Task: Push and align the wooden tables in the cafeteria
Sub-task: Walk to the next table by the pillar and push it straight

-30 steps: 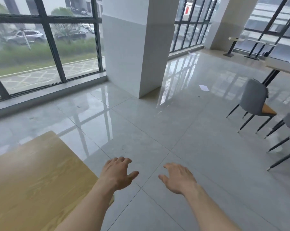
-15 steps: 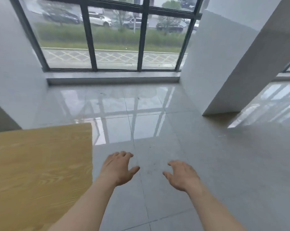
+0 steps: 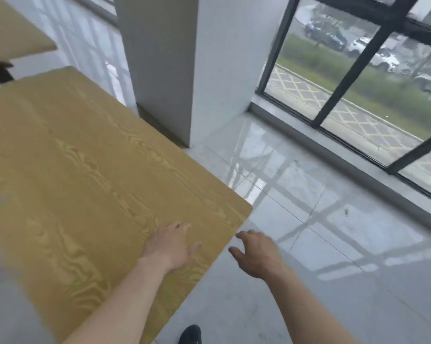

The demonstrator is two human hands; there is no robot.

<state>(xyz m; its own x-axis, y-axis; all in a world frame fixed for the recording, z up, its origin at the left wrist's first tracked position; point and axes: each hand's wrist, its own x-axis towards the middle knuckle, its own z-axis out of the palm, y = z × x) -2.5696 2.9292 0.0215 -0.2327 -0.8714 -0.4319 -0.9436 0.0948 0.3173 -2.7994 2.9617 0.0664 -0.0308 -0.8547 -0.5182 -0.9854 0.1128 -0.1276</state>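
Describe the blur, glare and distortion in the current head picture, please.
Head view: motion blur smears the window frame and the cars outside; the left hand and right hand stay fairly sharp; window glare streaks the glossy floor; wide-angle distortion tilts the pillar; the wooden table is evenly lit.

This is a cafeteria-style dining hall in a modern building. Bare wood-grain surfaces [image 3: 85, 170] stand in a row, a second surface [image 3: 8, 33] behind on a dark pedestal, over a glossy grey tiled floor [image 3: 321, 244]. A white square pillar [image 3: 184, 58] and black-framed floor-level windows [image 3: 358, 70] face parked cars outside.
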